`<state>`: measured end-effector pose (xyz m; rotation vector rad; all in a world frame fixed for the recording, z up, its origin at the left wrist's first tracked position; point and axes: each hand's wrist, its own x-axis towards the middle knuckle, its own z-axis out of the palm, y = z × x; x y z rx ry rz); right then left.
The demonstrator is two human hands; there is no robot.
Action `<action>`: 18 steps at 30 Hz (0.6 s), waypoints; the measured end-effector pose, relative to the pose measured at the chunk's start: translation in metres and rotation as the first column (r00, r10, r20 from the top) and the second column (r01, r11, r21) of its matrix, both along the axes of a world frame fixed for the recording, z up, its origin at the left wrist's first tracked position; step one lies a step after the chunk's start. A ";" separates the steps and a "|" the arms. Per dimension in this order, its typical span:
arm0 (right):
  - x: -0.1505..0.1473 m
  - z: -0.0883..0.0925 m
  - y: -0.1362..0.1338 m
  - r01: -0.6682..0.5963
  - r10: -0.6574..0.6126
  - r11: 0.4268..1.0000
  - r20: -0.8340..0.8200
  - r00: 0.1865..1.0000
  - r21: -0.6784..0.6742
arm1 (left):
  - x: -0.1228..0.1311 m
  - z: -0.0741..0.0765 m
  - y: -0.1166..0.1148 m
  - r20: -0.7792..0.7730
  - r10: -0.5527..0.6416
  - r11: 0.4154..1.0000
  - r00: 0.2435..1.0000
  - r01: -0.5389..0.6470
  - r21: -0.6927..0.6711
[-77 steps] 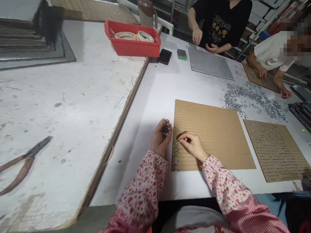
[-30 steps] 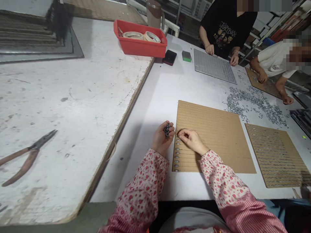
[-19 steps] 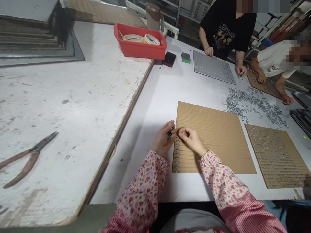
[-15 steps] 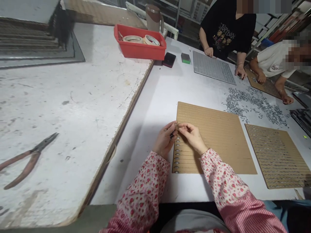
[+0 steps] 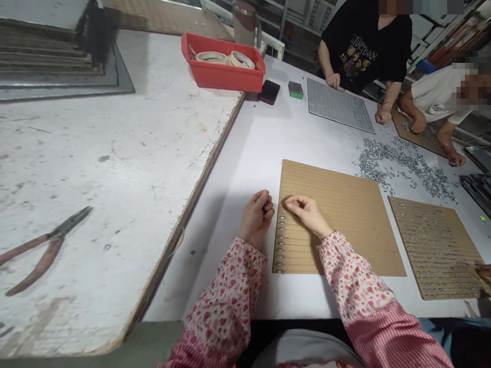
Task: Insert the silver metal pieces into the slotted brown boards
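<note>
A brown grooved board [image 5: 345, 220] lies in front of me. Down its left edge runs a column of small silvery oval pieces [image 5: 281, 236]. My left hand [image 5: 259, 217] is closed just off that edge, with small dark metal pieces partly visible in its curled fingers. Over the left part of the board, my right hand [image 5: 307, 212] pinches thumb and forefinger together close to the top of the column. Whatever sits between those fingertips is hidden or too small to make out.
Loose metal pieces [image 5: 406, 163] are heaped beyond the board. A second board [image 5: 433, 245], filled with rows, lies right, a person's hand [image 5: 484, 272] at its edge. Pliers [image 5: 57, 240] and a red bin [image 5: 226, 74] are left. Two co-workers sit at the back right.
My hands have moved apart; the left has drawn off the board's edge to the left, while the right stays over the board. Another person's hand has appeared at the far right board.
</note>
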<state>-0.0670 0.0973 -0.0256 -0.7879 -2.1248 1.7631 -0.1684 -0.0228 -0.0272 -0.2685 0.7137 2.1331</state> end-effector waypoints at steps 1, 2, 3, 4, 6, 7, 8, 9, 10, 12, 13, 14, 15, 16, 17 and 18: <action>0.002 -0.002 0.003 -0.069 0.062 0.991 0.068 0.996 0.117 | -0.001 0.000 0.000 0.016 0.005 1.000 1.000 -0.005 0.013; 0.004 -0.003 0.004 -0.136 0.108 0.966 0.130 0.985 0.222 | -0.002 -0.001 0.000 0.038 -0.001 1.000 0.999 0.000 0.025; 0.005 -0.003 0.005 -0.192 0.140 0.932 0.183 0.973 0.308 | -0.002 -0.001 0.000 0.065 -0.014 0.999 0.998 0.012 0.037; 0.005 -0.003 0.005 -0.232 0.155 0.898 0.225 0.962 0.374 | -0.002 -0.001 0.001 0.096 -0.029 0.999 0.995 0.025 0.047; 0.005 -0.001 0.004 -0.278 0.159 0.849 0.284 0.946 0.450 | -0.002 -0.001 0.000 0.152 -0.046 0.998 0.987 0.037 0.058; 0.004 0.000 0.002 -0.291 0.157 0.838 0.306 0.939 0.462 | -0.002 -0.001 0.000 0.170 -0.043 0.998 0.984 0.034 0.059; 0.003 0.002 0.001 -0.301 0.156 0.833 0.325 0.933 0.464 | -0.002 0.000 0.000 0.179 -0.037 0.998 0.983 0.027 0.059; 0.002 0.004 0.000 -0.309 0.156 0.831 0.340 0.927 0.462 | -0.002 0.000 -0.001 0.180 -0.031 0.998 0.983 0.020 0.060; 0.001 0.006 -0.001 -0.316 0.154 0.828 0.353 0.923 0.463 | -0.002 0.000 -0.001 0.176 -0.030 0.998 0.984 0.019 0.063; 0.000 0.008 -0.002 -0.328 0.151 0.815 0.373 0.916 0.477 | -0.002 0.000 -0.001 0.165 -0.039 0.997 0.985 0.028 0.069; -0.001 0.009 -0.003 -0.332 0.145 0.807 0.380 0.913 0.489 | -0.001 0.000 -0.001 0.162 -0.044 0.997 0.986 0.033 0.070; -0.002 0.010 -0.003 -0.333 0.139 0.798 0.385 0.912 0.501 | -0.001 0.000 -0.001 0.160 -0.046 0.997 0.986 0.036 0.068; -0.002 0.010 -0.003 -0.332 0.133 0.792 0.387 0.912 0.511 | -0.001 0.000 -0.001 0.160 -0.048 0.997 0.986 0.038 0.066; -0.002 0.009 -0.004 -0.327 0.124 0.791 0.388 0.913 0.517 | -0.001 0.000 -0.001 0.160 -0.052 0.997 0.986 0.042 0.066; -0.002 0.008 -0.004 -0.318 0.115 0.795 0.386 0.915 0.517 | 0.000 0.001 -0.001 0.160 -0.060 0.996 0.985 0.049 0.069; -0.002 0.007 -0.004 -0.305 0.109 0.806 0.379 0.919 0.508 | 0.000 0.001 -0.001 0.161 -0.071 0.995 0.984 0.060 0.074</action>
